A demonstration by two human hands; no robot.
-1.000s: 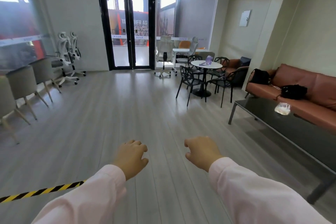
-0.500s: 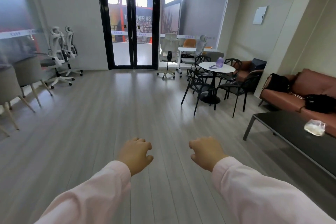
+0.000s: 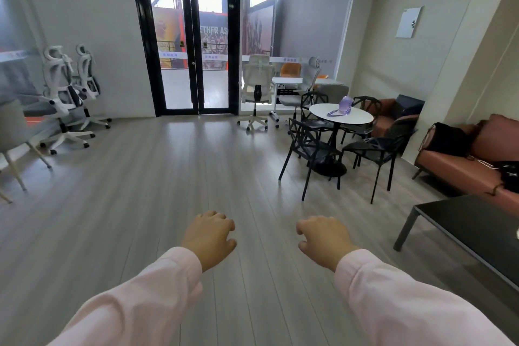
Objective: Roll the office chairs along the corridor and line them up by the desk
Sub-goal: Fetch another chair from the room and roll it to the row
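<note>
Left hand (image 3: 209, 239) and right hand (image 3: 323, 241): both held out low over the floor (image 3: 157, 205), palms down, fingers curled loosely inward, holding nothing; pale pink sleeves to the wrists.

Office chairs, white frame, mesh back, headrest, five-star wheeled base:
- two (image 3: 63, 93) side by side at the left wall, the nearer one partly covering the other;
- one (image 3: 257, 87) right of the door, back turned this way;
- one (image 3: 310, 78) pushed to the white desk (image 3: 289, 81) under the window.

Door (image 3: 193, 45): double, black frame, glass panes, shut.

Round table (image 3: 341, 117): white top, black pedestal; a purple translucent bottle (image 3: 344, 105) stands on it. Black angular metal chairs (image 3: 311, 149) ring it, reaching into the right half of the room.

Sofa (image 3: 460, 160): brown leather, right wall, with black bags on the seat. Low black table (image 3: 474, 225) just in front of it.

Grey padded stools (image 3: 14, 132) on slim pale legs, far left edge.

Floor: grey wood-look planks, slightly glossy; a broad bare strip runs from the hands straight to the door, between the left-wall chairs and the round table set.
</note>
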